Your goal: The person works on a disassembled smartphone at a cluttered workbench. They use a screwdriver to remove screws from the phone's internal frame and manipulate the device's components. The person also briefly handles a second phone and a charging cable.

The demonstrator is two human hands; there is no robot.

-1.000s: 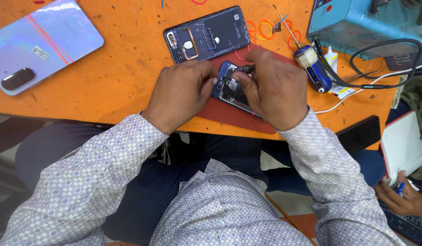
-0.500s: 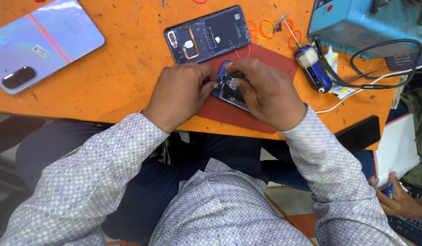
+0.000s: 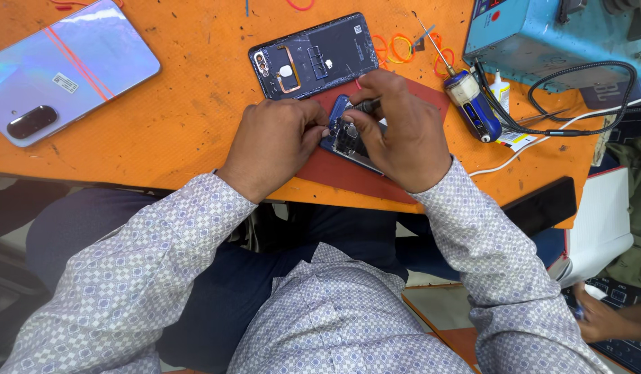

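on the scratched orange surface, over a red mat, your left hand pinches the opened phone while your right hand grips a small tool against it.

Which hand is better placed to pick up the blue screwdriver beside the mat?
Right. The right hand is nearer the blue screwdriver; the left hand sits across the opened phone, steadying it.

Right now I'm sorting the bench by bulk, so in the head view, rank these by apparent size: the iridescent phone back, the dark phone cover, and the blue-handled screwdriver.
1. Iridescent phone back, largest.
2. Dark phone cover.
3. Blue-handled screwdriver, smallest.
All lie on the same orange table, so nearness hardly skews this.
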